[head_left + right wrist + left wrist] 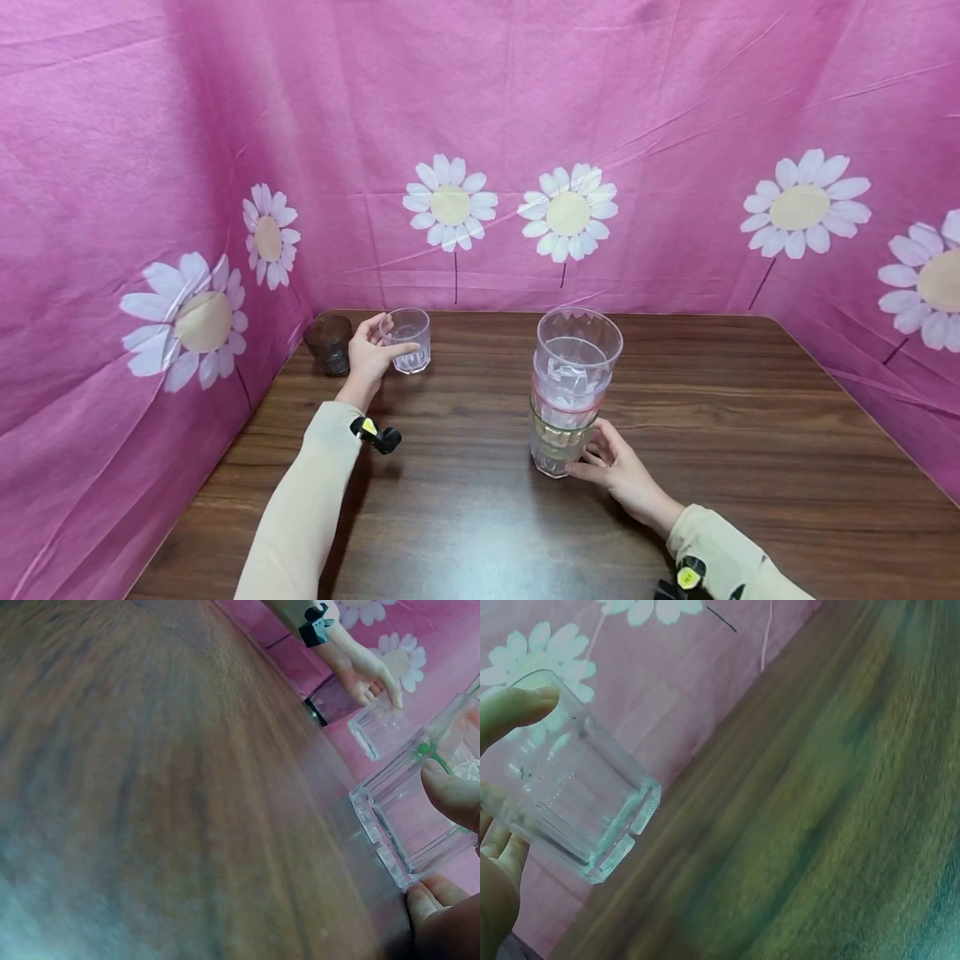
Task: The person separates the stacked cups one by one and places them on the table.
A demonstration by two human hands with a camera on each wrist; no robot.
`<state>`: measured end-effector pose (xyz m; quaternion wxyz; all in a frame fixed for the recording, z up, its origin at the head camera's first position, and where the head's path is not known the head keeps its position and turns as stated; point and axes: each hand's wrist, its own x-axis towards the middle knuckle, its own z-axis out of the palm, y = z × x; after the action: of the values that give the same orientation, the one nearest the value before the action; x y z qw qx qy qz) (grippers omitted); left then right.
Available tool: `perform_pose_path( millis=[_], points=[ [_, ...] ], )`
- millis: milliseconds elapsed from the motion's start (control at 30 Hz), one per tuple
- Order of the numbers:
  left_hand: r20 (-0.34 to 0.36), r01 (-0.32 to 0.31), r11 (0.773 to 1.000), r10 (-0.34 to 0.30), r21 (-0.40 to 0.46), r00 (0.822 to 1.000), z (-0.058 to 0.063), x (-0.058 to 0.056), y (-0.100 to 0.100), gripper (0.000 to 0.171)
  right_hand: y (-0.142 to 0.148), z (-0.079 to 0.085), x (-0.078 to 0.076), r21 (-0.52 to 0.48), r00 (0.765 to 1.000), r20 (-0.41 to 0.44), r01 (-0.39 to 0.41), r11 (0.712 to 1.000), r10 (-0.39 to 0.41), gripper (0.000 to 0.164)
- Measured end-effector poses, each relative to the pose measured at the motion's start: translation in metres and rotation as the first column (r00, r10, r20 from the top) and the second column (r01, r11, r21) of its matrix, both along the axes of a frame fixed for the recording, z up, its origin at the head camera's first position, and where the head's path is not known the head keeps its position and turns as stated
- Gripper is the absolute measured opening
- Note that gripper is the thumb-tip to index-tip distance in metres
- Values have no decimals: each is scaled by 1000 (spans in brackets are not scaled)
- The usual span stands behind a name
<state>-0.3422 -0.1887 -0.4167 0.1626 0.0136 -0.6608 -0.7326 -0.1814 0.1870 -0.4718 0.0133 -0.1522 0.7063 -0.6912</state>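
At the back left, my left hand (369,360) grips a small clear tumbler (415,335), thumb across its near side and fingers behind. The left wrist view shows the tumbler's thick faceted base (622,840). Right of the table's middle stands a stack of several nested tumblers (576,354), clear on top, with a pink rim and a green rim lower down. My right hand (628,477) holds the stack low, at its bottom clear tumbler (409,817), thumb on the near side. In the right wrist view, part of that hand and the upper stack lie outside the frame.
A dark, smoky tumbler (324,343) stands at the back left corner, just left of my left hand. The brown wooden table (465,517) meets a pink cloth (495,100) with white daisies at the back and both sides.
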Motion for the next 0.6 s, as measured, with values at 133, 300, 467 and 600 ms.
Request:
perform_pose_path(
  millis=[133,300,467,600],
  points=[
    [7,-25,1000,25,4,1000,-7,-2,0,82,0,-1,0,-2,1000,5,-3,1000,3,60],
    [22,-55,998,54,9,998,-13,-6,-1,84,1,-1,0,0,1000,-3,-5,1000,5,59],
    [26,-95,995,94,22,995,-19,-9,-2,84,0,0,1,5,1000,-3,2,1000,-2,59],
    [30,-112,994,111,11,993,-23,-9,-3,85,0,1,1,10,1000,7,8,1000,-9,59]
  ],
)
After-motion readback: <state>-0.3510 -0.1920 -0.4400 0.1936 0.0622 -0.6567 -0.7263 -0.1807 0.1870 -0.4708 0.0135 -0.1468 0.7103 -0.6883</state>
